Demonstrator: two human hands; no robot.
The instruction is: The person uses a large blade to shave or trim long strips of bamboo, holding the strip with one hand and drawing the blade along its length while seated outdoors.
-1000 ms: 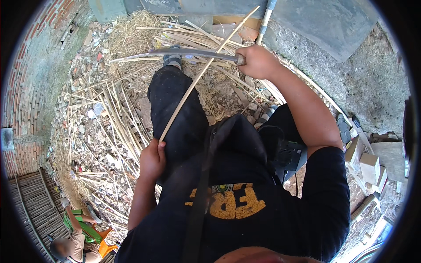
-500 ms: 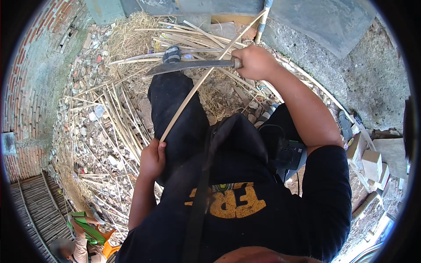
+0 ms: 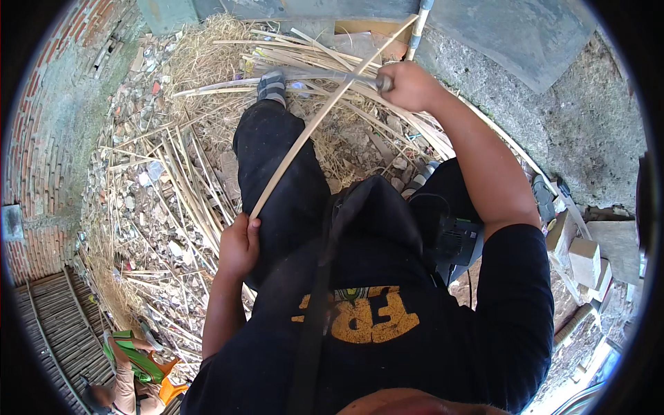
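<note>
My left hand [image 3: 238,245] is closed round the lower end of a long pale strip of split bamboo [image 3: 299,140], beside my left thigh. The strip slants up and away to the right, toward a pole at the far wall. My right hand [image 3: 412,87] grips the handle of a machete [image 3: 370,81], its dark blade pointing left. The blade crosses the strip high up, blurred and turned nearly edge-on. Whether it touches the strip I cannot tell. Below the blade is my sandalled left foot [image 3: 272,84].
Many cut bamboo strips [image 3: 190,176] lie over rubble and dry straw [image 3: 207,52]. A brick wall [image 3: 52,131] rises at left, and a rough concrete wall [image 3: 512,97] at right. Pale blocks [image 3: 586,261] stand at right. Another person [image 3: 124,377] sits at the lower left.
The machete has moved up and away along the bamboo strip, and its blade has turned toward edge-on. My right hand has risen slightly; my left hand has shifted only slightly.
</note>
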